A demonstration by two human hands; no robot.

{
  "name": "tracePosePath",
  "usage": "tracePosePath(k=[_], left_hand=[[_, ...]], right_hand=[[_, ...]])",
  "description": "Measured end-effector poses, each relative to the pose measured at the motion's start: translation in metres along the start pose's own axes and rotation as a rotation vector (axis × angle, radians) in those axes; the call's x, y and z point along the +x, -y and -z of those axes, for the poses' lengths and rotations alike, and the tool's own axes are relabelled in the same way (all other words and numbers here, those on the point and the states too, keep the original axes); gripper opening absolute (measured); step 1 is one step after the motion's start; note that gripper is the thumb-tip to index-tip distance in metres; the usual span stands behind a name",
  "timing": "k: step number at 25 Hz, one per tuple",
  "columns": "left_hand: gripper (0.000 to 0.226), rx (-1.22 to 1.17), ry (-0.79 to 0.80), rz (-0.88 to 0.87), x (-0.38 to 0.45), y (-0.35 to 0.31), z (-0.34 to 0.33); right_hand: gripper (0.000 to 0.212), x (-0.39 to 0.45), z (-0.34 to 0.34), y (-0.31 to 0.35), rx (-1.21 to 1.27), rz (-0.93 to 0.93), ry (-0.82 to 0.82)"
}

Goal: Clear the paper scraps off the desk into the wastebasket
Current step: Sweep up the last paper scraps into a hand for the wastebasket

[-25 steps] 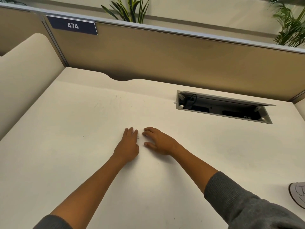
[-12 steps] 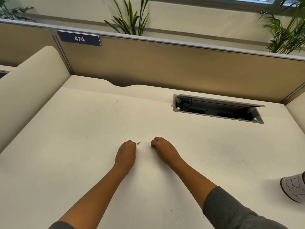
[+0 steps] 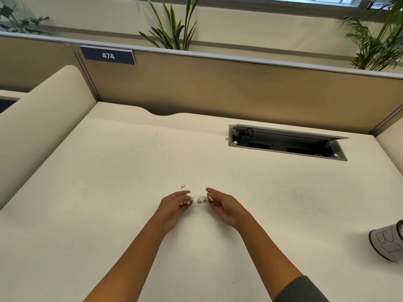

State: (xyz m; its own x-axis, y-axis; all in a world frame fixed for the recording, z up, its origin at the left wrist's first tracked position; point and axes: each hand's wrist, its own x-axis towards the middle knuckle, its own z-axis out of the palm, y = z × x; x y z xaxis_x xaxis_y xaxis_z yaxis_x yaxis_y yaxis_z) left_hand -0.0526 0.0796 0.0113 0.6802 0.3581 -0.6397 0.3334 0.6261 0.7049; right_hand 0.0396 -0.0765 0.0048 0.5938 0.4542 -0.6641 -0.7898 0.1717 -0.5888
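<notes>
Gathering the paper scraps (image 3: 199,200) into one small pile looks like the step in hand. Both hands are on the middle of the desk (image 3: 109,192), palms turned toward each other. The left hand (image 3: 174,207) has its fingers loosely curled, and some white scraps show at its fingertips (image 3: 189,197); it seems to hold them lightly, but how firm the hold is I cannot tell. The right hand (image 3: 222,207) is more open, fingers almost straight, with one white bit at its fingertips; whether it pinches this bit or only touches it I cannot tell.

Two small pieces lie on the desk between the hands. One more piece (image 3: 183,186) lies just beyond the left hand, and another small bit (image 3: 226,138) is far away, beside the open cable box (image 3: 287,141).

To do this well, I think the hands should come together low on the surface, so that the light pieces slide and do not jump away. The scraps are thin and small, so a slow push is better than a quick one. The far pieces need a separate reach. A cup (image 3: 388,245) stands at the right edge. The wastebasket is not in view.
</notes>
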Motion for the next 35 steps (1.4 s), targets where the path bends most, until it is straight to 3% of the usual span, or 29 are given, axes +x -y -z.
tracePosePath(k=[3, 8, 10, 13, 17, 23, 26, 30, 35], left_hand=[[0.021, -0.280, 0.050, 0.162, -0.006, 0.003, -0.010], [0.017, -0.409, 0.073, 0.180, -0.013, 0.012, -0.023], [0.024, -0.435, 0.072, 0.170, -0.012, 0.015, -0.027], [0.031, -0.449, 0.070, 0.161, -0.011, 0.018, -0.029], [0.037, -0.450, 0.026, 0.147, -0.011, 0.018, -0.027], [0.031, -0.494, -0.129, 0.099, -0.010, 0.012, -0.007], [0.031, -0.486, -0.146, 0.077, -0.012, 0.010, -0.002], [0.030, -0.472, -0.160, 0.073, -0.015, 0.009, 0.002], [0.032, -0.476, -0.157, 0.071, -0.017, 0.008, 0.007]], right_hand=[[0.016, -0.013, -0.013, 0.004, 0.214, -0.125, 0.041], [0.016, -0.032, -0.047, 0.003, 0.064, -0.019, 0.039], [0.018, -0.038, -0.059, -0.001, -0.120, 0.075, 0.048], [0.029, -0.044, -0.071, -0.014, -0.587, 0.225, 0.036], [0.041, -0.046, -0.071, -0.009, -0.791, 0.318, 0.057], [0.041, -0.011, -0.058, 0.016, -1.227, 0.534, 0.005], [0.040, 0.011, -0.062, 0.007, -1.541, 0.592, 0.172], [0.063, 0.027, -0.056, -0.001, -1.941, 0.575, 0.383], [0.057, 0.028, -0.021, 0.013, -2.109, 0.738, 0.458]])
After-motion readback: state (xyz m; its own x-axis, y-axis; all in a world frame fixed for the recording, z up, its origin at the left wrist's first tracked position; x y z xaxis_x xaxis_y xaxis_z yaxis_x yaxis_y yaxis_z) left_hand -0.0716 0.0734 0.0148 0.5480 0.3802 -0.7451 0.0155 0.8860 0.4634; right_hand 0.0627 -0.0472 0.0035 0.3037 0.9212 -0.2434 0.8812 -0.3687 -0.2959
